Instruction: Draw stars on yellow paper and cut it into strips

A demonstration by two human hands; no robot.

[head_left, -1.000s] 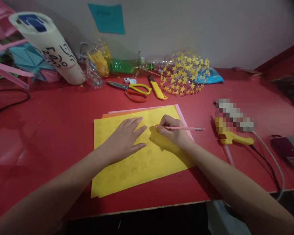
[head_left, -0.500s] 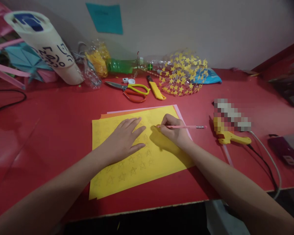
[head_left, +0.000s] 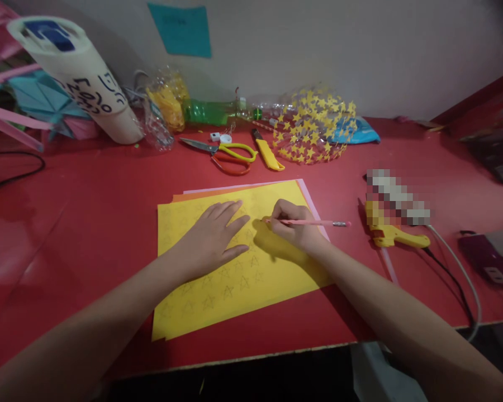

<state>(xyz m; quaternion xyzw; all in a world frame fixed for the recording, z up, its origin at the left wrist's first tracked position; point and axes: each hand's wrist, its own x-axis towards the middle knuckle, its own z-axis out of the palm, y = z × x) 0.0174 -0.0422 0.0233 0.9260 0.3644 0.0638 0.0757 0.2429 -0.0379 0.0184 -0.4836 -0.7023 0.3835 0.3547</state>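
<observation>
A sheet of yellow paper [head_left: 276, 285] lies before me, with rows of pencilled stars on it. Orange and pink sheets show from under its far edge. My left hand [head_left: 213, 237] rests flat on the paper, fingers spread, covering some of the drawn stars. In my right hand [head_left: 295, 226] is a pink pencil [head_left: 314, 223], gripped between thumb and fingers. Its tip points left, at the paper's upper middle, and its eraser end sticks out to the right. Whether the tip touches the paper I cannot make out for sure.
Beyond the paper lie scissors [head_left: 235, 156], a yellow utility knife [head_left: 268, 153] and a bundle of yellow stars [head_left: 312, 128]. A white tumbler [head_left: 96, 95] stands back left. To the right are a yellow glue gun [head_left: 396, 235], its cord and a blurred-out strip [head_left: 398, 195].
My right hand has shifted slightly toward me and left with the pencil, whose eraser end is now lower and further left. My left hand stays in place.
</observation>
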